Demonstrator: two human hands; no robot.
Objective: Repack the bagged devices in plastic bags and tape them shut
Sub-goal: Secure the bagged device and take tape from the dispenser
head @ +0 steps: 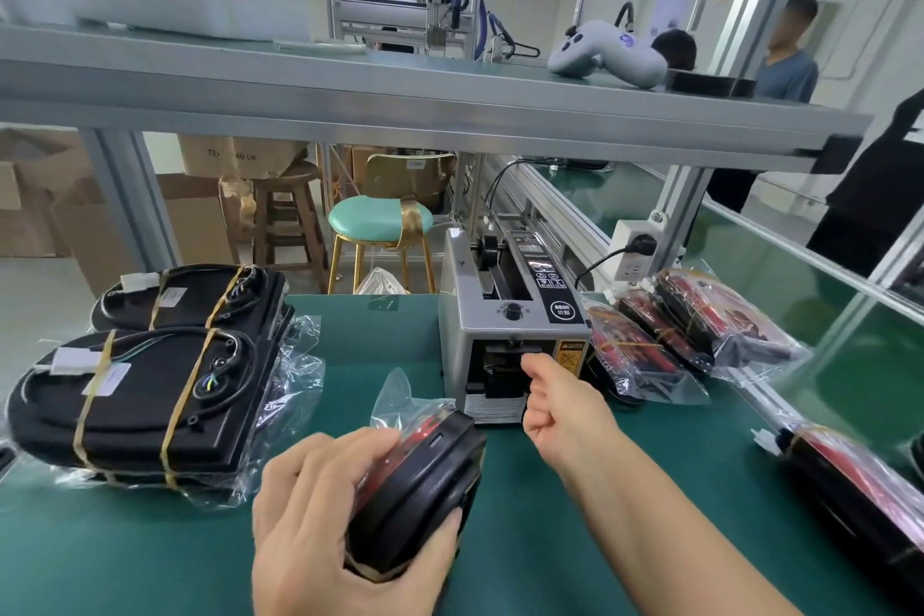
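Green tabletop (150,560) fills the near part of a busy workshop. On it, the left hand (320,520) grips a bagged device (415,490) near the front, fingers curled round it, likely to keep the bag folded shut. The right hand (565,408) reaches to the mouth of the tape machine (510,315), fingers curled as if pinching tape, but no strip can be made out. Taped bags (690,325) lie right, black devices (145,395) wait left. One more bag (860,500) is cut off at the right edge.
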